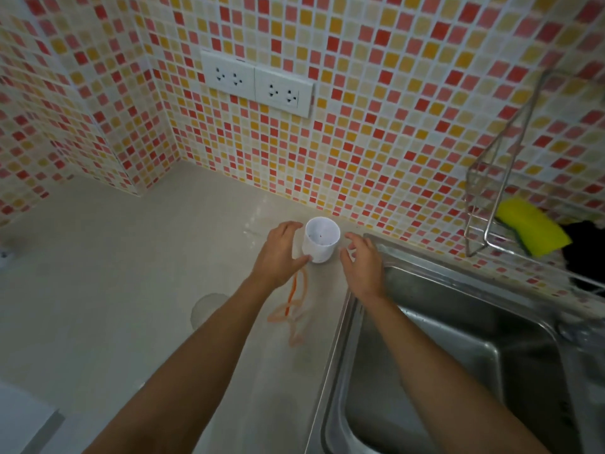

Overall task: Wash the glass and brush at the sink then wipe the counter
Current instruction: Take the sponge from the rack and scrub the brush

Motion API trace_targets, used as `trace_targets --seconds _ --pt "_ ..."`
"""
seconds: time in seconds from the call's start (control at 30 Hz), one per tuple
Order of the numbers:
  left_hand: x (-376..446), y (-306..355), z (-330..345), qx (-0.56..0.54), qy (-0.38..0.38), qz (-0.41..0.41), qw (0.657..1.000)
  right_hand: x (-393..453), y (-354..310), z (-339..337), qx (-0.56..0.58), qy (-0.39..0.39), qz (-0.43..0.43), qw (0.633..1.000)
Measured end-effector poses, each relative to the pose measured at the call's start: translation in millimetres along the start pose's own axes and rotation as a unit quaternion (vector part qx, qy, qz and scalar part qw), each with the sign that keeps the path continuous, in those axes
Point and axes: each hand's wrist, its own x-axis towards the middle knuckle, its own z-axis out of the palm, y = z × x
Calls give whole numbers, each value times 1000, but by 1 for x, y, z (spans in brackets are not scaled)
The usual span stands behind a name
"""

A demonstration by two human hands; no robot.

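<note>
A white cup-shaped glass (320, 239) stands upright on the pale counter (131, 273) by the tiled wall, just left of the steel sink (458, 348). My left hand (278, 253) is spread beside its left side, the thumb close to or touching its base. On the glass's right, my right hand (363, 267) hovers a little apart from it, fingers relaxed. Neither hand grips the glass. An orange, looped, thin thing (293, 306) lies on the counter under my left wrist. No brush is recognisable.
A wire rack (491, 204) on the wall at the right holds a yellow sponge (532, 226) and something black (586, 253). Two double sockets (258, 81) sit in the tiled wall. A round wet patch (208, 309) marks the counter. A white object (23, 417) is at bottom left.
</note>
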Motion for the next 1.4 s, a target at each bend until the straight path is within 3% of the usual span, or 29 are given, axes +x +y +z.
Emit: trace_targets --seconds 0.23,0.37,0.6,0.9,1.1,1.2,1.4 --pt "48 13 26 -121 -38 -20 992 60 2 6 45 -10 -55 997" --pt "51 8 35 -117 -48 -21 992 67 -5 13 41 -48 -93 994" --pt "56 1 37 -135 -56 -26 989 74 -11 19 27 -41 -111 993" --pt "73 -8 52 -110 -59 -56 991 91 -16 10 -90 -118 -161 976" --pt "85 -6 56 -90 -86 -61 990 100 -27 2 -243 -160 -223 930" --pt "86 -4 60 -91 -90 -67 990 106 -35 -13 -198 -103 -207 952" --pt "70 -13 58 -118 -69 -78 988 69 -33 -41 -65 -48 -98 992"
